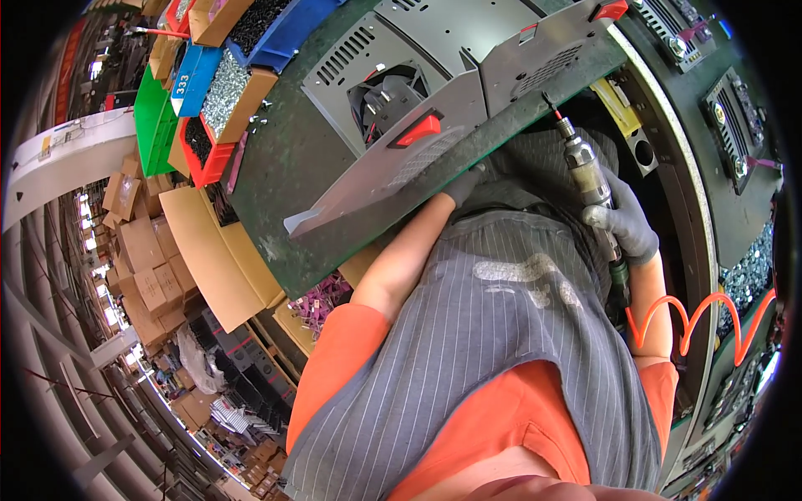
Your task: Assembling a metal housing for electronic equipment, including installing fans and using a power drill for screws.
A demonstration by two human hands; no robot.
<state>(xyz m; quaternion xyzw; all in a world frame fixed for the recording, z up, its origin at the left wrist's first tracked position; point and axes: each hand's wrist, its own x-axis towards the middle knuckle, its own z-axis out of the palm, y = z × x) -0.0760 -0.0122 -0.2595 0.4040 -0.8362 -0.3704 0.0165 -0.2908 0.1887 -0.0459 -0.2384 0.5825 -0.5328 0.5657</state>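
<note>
The right hand (626, 219) is clamped on the driver (587, 171), bit near the desk's (284, 150) edge; whether the left hand (466, 184) grips anything is hidden. The case (451, 108) on the desk seemingly has its fan (384, 100) fitted; what remains is unclear.

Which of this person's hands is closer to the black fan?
Left. The left hand is by the near edge of the table, below and right of the fan in the picture; the right hand is farther right, holding a power driver.
</note>
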